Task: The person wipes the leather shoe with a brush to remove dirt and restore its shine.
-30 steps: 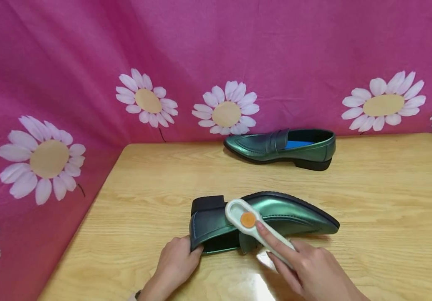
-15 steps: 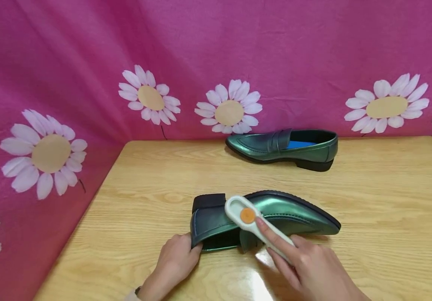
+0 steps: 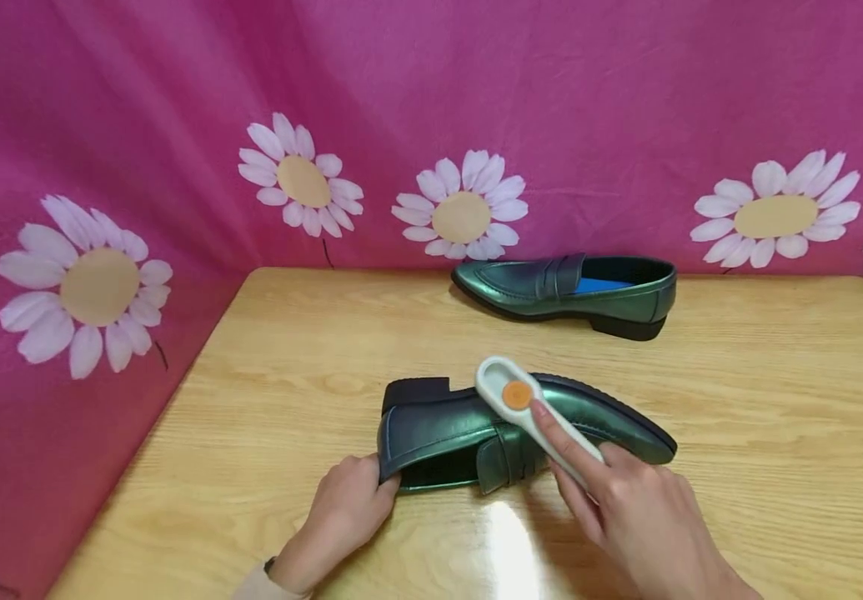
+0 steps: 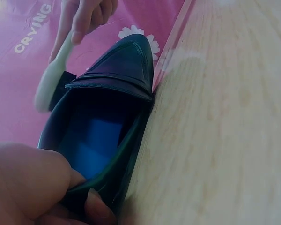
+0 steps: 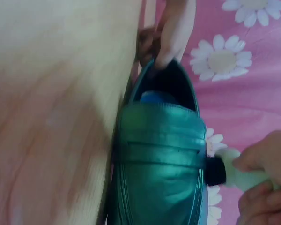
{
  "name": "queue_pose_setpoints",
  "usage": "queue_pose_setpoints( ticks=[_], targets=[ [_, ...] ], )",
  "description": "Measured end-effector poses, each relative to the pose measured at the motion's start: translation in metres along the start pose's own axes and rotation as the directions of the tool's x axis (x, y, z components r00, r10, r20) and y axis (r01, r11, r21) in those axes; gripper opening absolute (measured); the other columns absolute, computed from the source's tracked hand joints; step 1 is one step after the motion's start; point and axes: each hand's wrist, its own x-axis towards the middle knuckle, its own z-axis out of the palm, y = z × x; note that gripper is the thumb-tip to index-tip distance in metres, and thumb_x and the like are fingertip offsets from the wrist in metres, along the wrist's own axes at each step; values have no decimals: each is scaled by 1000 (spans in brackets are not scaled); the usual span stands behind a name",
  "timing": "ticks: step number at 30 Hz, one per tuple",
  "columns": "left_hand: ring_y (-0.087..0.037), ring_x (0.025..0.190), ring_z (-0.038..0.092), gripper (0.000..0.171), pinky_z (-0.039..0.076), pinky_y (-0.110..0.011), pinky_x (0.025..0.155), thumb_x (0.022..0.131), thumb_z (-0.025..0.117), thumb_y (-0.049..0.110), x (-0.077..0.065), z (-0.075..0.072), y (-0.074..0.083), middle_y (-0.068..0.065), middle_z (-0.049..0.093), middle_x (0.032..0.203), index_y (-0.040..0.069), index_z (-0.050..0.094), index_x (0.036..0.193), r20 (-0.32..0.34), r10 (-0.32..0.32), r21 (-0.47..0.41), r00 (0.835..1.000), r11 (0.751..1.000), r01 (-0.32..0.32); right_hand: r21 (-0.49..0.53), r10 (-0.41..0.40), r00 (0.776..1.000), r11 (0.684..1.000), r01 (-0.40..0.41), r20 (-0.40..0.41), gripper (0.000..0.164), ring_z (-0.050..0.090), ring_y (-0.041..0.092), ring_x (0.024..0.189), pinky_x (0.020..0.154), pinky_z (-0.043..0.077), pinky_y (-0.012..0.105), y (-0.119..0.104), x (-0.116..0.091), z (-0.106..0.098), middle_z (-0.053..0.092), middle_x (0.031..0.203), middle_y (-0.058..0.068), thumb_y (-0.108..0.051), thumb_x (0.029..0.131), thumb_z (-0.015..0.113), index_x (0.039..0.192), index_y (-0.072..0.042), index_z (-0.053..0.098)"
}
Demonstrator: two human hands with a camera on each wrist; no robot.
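Note:
A dark green metallic loafer [image 3: 431, 425] lies on its side on the table, toe to the right, its opening facing the person. My left hand [image 3: 348, 508] grips its heel end, with the thumb inside the opening in the left wrist view. In my right hand [image 3: 641, 508] is a white-handled brush [image 3: 502, 379] with an orange button, the index finger lying on the handle by the button. Its dark bristles [image 5: 215, 171] meet the upturned side of the loafer near the strap in the right wrist view. A blue insole [image 4: 91, 140] shows inside the shoe.
The matching loafer [image 3: 521, 283] stands upright at the back of the wooden table [image 3: 311, 350], toe to the left. Behind and to the left hangs a pink cloth [image 3: 589, 100] printed with white daisies. Light glares off the table near the front.
The brush in my right hand has moved right and slightly away from the person along the loafer's side, uncovering more of the strap. My left hand keeps its grip on the heel.

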Motion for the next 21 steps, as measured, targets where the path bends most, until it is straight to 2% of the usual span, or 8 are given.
queue_pose_setpoints(
  ticks=[2,3,6,8,14,16,18,21],
  targets=[
    [-20,62,58,18,40,-34,51,90,59,17,0,-1,0,-7,58,67,8,60,75,-17,17,7,1000,1000,-17,-9,-2,1000,1000,2,-3,58,21,1,45,40,22,20,0,0,0,27,58,-11,-55,100,16,142,-31,48],
    [-20,63,58,18,41,-34,52,90,59,17,0,-1,0,-7,58,67,8,59,74,-21,18,9,1000,1000,-18,6,-25,1000,1000,25,-6,58,23,0,45,40,23,19,-1,0,1,28,58,-12,-54,100,17,141,-29,49],
    [-20,63,58,18,41,-35,52,90,59,17,0,-1,0,-7,58,67,9,59,74,-22,15,10,1000,1000,-15,93,-93,994,992,88,51,55,26,-4,47,42,24,17,-8,-4,6,32,59,-14,-54,100,21,142,-30,48],
    [-20,63,58,19,42,-35,52,90,59,17,0,-2,0,-7,58,67,9,59,73,-24,13,14,1000,1000,-13,116,-125,991,986,119,44,53,29,-5,47,41,23,15,-12,-5,8,34,59,-15,-52,100,24,140,-30,50],
    [-21,64,59,18,41,-35,52,90,59,16,1,-1,1,-7,58,68,9,59,73,-36,23,11,999,1000,-23,-10,-66,997,998,65,-48,54,19,-1,44,41,16,17,-9,2,8,26,57,-12,-52,102,20,140,-30,51],
    [-21,64,59,18,42,-36,52,90,58,16,1,-1,1,-7,59,68,10,58,73,-42,28,14,999,1000,-28,-15,-66,996,998,65,-57,54,21,0,43,40,17,18,-9,3,8,26,57,-11,-51,102,20,139,-28,52],
    [-21,64,59,19,42,-36,52,89,59,16,1,0,1,-7,59,68,10,58,72,-49,28,19,998,999,-27,16,-88,996,996,89,-21,52,26,0,43,39,20,18,-11,1,9,30,57,-12,-51,102,24,140,-28,51],
    [-20,61,57,19,41,-36,51,89,59,16,0,0,1,-7,59,67,10,57,70,-53,24,21,998,1000,-23,120,-108,986,988,93,128,45,31,-3,45,40,24,17,-19,-2,9,34,59,-14,-44,100,46,143,-32,46]
  ],
)
